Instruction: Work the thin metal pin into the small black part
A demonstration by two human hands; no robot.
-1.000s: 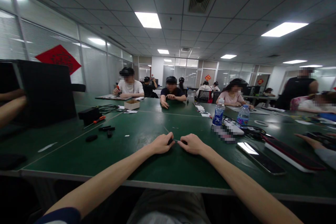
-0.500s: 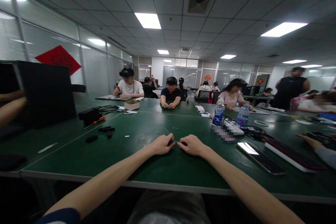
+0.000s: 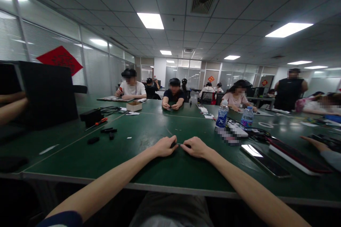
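Left hand (image 3: 165, 147) and right hand (image 3: 195, 147) nearly touching, pinching a small black piece (image 3: 173, 144) over the smooth green bench (image 3: 149, 163), glossy phone (image 3: 265, 161) and plastic bottle (image 3: 222, 115) nearby.

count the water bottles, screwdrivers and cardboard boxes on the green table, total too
Plastic water bottles: 2
Screwdriver with orange handle: 1
Cardboard box: 1
Total: 4
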